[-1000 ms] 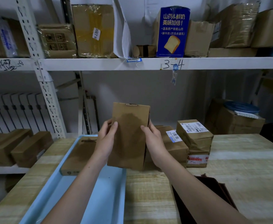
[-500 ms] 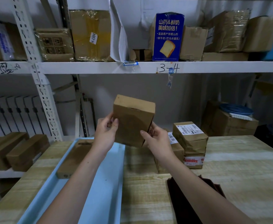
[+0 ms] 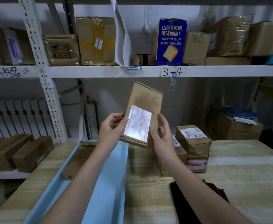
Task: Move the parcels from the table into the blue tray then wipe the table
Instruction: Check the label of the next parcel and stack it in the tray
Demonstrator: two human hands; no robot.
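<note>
I hold a flat brown cardboard parcel (image 3: 144, 101) upright in the air above the far end of the blue tray (image 3: 106, 191), its white shipping label facing me. My left hand (image 3: 110, 128) grips its left edge and my right hand (image 3: 163, 136) grips its right edge. One flat brown parcel (image 3: 77, 160) lies in the tray's far left part. On the wooden table (image 3: 229, 183) to the right stand a taped parcel with a label (image 3: 194, 143) and, partly hidden behind my right hand, another labelled parcel (image 3: 179, 152). A dark cloth (image 3: 186, 201) lies under my right forearm.
White metal shelving (image 3: 100, 71) runs behind the table, its upper shelf full of boxes, among them a blue bread carton (image 3: 170, 42). More brown boxes (image 3: 19, 152) sit on a low shelf at left. A large box (image 3: 229, 125) stands at back right.
I have lifted the parcel higher and turned it over in both hands, so its white label now faces me instead of the plain brown side.
</note>
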